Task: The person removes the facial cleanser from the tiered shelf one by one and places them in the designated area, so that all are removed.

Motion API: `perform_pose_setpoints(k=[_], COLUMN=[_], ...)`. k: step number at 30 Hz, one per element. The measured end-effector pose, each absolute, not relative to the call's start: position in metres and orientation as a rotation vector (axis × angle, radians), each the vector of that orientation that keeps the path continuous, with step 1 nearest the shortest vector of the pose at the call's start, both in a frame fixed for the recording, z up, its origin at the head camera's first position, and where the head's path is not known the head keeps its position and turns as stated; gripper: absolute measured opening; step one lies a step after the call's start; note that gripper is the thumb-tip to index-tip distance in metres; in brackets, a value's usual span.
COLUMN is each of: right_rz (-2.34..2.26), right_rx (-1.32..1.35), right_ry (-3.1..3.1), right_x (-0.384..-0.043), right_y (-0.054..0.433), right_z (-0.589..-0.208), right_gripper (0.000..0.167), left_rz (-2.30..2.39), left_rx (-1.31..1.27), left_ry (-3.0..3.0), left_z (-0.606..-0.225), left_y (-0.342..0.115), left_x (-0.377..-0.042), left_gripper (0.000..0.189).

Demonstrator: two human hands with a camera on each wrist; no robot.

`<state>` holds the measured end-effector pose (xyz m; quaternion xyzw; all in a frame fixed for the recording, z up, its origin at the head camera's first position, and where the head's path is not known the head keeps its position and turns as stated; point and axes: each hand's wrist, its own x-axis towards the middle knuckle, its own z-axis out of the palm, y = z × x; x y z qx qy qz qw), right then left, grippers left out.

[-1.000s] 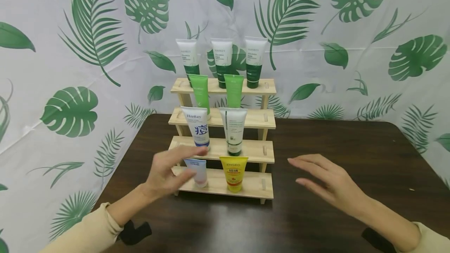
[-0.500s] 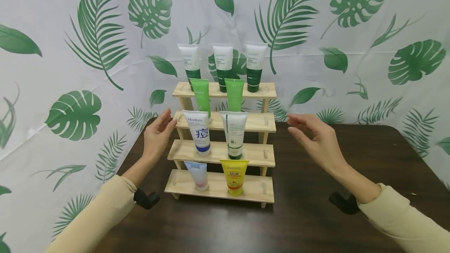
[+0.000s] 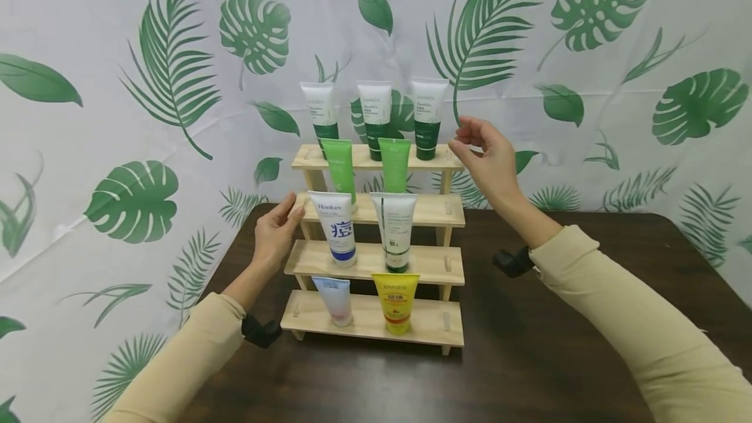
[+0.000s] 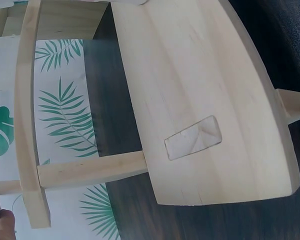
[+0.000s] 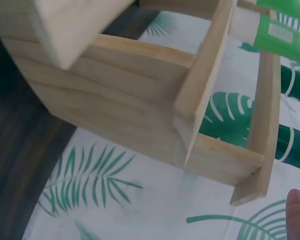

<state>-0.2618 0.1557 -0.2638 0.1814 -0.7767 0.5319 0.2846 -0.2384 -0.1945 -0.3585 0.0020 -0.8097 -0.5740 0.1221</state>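
A four-tier wooden display stand [image 3: 376, 322] holds upright squeeze tubes. My left hand [image 3: 274, 237] is at the stand's left side, fingertips close to the end of the second shelf from the top; I cannot tell whether they touch it. In the left wrist view only a bit of that hand [image 4: 4, 226] shows. My right hand [image 3: 489, 160], fingers bent and apart from the thumb, is beside the right end of the top shelf, near the rightmost white-and-green tube [image 3: 429, 119]. Nothing lies in it. In the right wrist view its fingertips [image 5: 297, 212] show at the lower right.
Other white-and-green tubes [image 3: 374, 119], green tubes [image 3: 395, 165], a white-and-blue tube [image 3: 333, 224], a white tube [image 3: 395, 230], a pale blue-pink tube [image 3: 335, 301] and a yellow tube [image 3: 396, 303] stand on the shelves. Leaf-print cloth [image 3: 623, 149] hangs behind the dark table [image 3: 558, 344].
My left hand has drawn back from before the lower shelves to the stand's left side. My right hand has risen leftward to the top shelf's right end. The tubes keep their places.
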Motion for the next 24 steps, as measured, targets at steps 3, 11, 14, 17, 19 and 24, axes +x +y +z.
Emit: perform_pose_setpoints(k=[3,11,14,17,19,24], right_rz=[1.431,1.516,1.535,1.536,1.536,1.508], right_rx=[0.445,0.399,0.397,0.397,0.397,0.387], right_ry=[-2.085,-2.084,-2.076,-2.077,-2.081,-2.102], right_x=[-0.277,-0.294,-0.299,-0.301,-0.302,-0.304], right_y=[0.151,0.138,0.135,0.133,0.131,0.128], right_z=[-0.265,-0.260,-0.259,-0.260,-0.260,-0.261], right_gripper=[0.041,0.046,0.046,0.044,0.043,0.038], left_rz=[-1.692,-1.686,-1.708,-1.715,-1.715,-1.682], left_rx=[0.009,-0.015,-0.012,-0.004,-0.005,0.014], left_ry=[-2.347,-2.291,-2.282,-2.283,-2.286,-2.284], left_z=[-0.360,-0.360,-0.352,-0.342,-0.339,-0.354], left_y=[-0.191,-0.187,-0.184,-0.180,-0.178,-0.185], left_x=[-0.238,-0.235,-0.229,-0.222,-0.219,-0.228], left_gripper=[0.052,0.048,0.047,0.046,0.045,0.046])
